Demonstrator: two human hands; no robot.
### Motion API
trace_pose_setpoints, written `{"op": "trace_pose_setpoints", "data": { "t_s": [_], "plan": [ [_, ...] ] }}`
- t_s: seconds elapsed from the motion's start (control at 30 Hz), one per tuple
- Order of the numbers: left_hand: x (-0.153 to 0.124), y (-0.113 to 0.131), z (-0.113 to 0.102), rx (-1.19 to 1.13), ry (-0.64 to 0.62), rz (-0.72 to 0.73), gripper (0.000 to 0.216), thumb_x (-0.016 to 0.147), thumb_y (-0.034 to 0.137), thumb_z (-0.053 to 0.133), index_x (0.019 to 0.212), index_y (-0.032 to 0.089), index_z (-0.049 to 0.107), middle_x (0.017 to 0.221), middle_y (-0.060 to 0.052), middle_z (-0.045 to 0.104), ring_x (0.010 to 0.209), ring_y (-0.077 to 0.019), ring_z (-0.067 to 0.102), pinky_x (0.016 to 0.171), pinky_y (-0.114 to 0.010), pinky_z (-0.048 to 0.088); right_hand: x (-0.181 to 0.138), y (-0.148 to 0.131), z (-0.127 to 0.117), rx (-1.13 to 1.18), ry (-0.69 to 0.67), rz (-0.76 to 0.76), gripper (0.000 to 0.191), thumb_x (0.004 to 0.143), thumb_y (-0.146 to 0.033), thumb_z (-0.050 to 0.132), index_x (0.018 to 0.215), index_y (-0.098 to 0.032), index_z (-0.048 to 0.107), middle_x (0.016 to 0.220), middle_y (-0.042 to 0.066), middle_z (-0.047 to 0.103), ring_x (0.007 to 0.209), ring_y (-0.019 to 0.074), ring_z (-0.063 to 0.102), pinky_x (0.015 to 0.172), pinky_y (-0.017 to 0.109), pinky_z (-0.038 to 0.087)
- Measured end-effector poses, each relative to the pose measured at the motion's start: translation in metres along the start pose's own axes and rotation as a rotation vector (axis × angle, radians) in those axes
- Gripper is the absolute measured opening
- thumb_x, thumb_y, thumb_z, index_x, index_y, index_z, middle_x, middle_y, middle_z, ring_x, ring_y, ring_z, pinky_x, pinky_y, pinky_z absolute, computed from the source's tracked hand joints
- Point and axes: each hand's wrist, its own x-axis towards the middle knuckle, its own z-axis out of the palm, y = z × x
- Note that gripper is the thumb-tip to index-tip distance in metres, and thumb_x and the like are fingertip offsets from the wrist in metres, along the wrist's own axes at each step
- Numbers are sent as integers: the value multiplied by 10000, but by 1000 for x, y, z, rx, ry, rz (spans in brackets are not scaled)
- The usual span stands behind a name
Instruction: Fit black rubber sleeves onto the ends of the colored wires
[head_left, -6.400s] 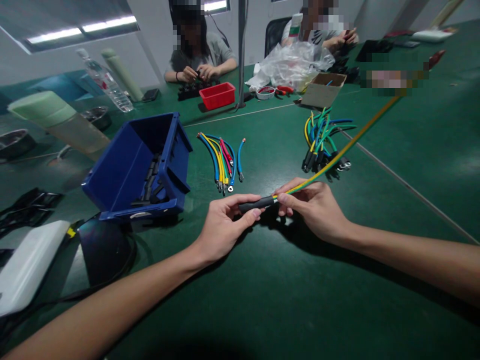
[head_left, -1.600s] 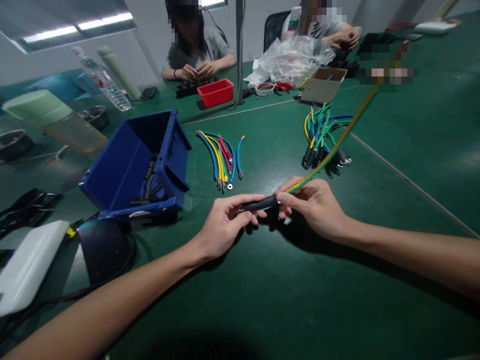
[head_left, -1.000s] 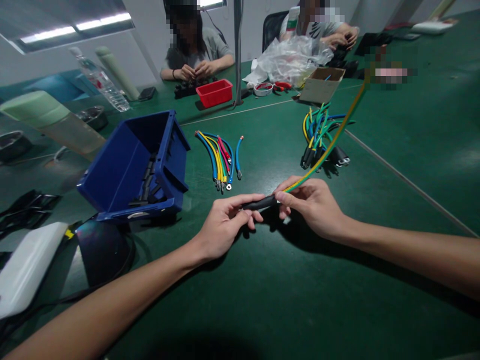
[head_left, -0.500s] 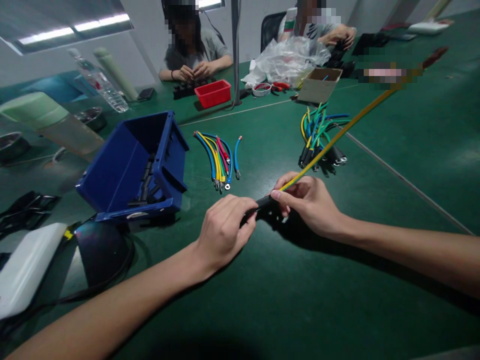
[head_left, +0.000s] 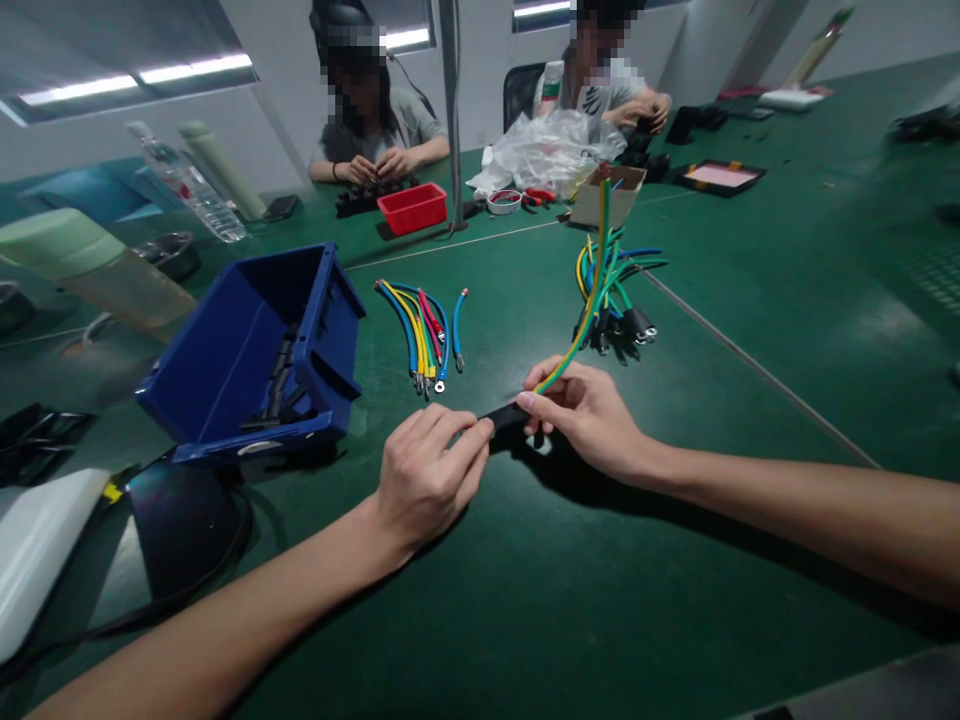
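My left hand [head_left: 435, 465] pinches one end of a black sleeve [head_left: 505, 418]. My right hand [head_left: 589, 408] grips a green-and-yellow cable [head_left: 577, 347] where it meets the sleeve's other end; the cable curves up and away from me. How far the cable reaches inside the sleeve is hidden. Beyond my hands lies a small row of blue, yellow, green and red cables [head_left: 421, 335] with ring lugs. To the right of that row, a bundle of green, blue and yellow cables [head_left: 616, 270] ends in black sleeves with ring lugs.
At left a blue bin [head_left: 217, 340] holds several black sleeves. Farther back are a red tray [head_left: 412, 208], a metal pole [head_left: 451, 120], a cardboard box [head_left: 624, 198] and a plastic bag [head_left: 559, 150]. Two people work across the green table [head_left: 525, 600].
The cable's free end has swung from the far right to nearly upright. My view has shifted slightly; both hands stay at the black sleeve, more of which shows between them.
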Motion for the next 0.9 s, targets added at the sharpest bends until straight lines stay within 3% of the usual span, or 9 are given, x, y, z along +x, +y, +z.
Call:
{"op": "trace_pose_setpoints", "data": {
  "t_s": [0.3, 0.63, 0.8, 0.9],
  "plan": [
    [1, 4, 2, -253, -39, -230, 96, 860, 114, 585, 867, 162, 668, 801, -51, 708, 735, -170, 609, 694, -310, 482, -4, 1, -2, -76, -78, -65, 223, 841, -369, 692, 885, -180, 581, 704, -9, 639, 615, 114, 643, 537, 218, 470],
    [8, 13, -7, -506, -137, -579, 91, 842, 155, 606, 769, 158, 661, 689, -9, 642, 593, -117, 514, 585, -252, 406, -4, 2, -2, -63, -117, -88, 231, 865, -396, 666, 900, -192, 563, 725, -7, 636, 652, 124, 658, 556, 220, 477],
    [10, 11, -2, -945, -263, -880, 146, 829, 275, 642, 777, 142, 669, 598, 22, 534, 535, -91, 418, 518, -224, 322, -7, 1, -2, -81, -112, -159, 191, 904, -374, 619, 891, -189, 572, 732, -5, 618, 637, 109, 636, 557, 215, 480],
    [12, 9, -1, -1150, -273, -970, 183, 801, 308, 672, 747, 133, 661, 614, 15, 540, 558, -91, 438, 536, -223, 331, -9, 0, -3, -159, -86, -221, 196, 912, -380, 602, 880, -188, 589, 777, 16, 612, 638, 111, 624, 556, 229, 486]
  ]
}}
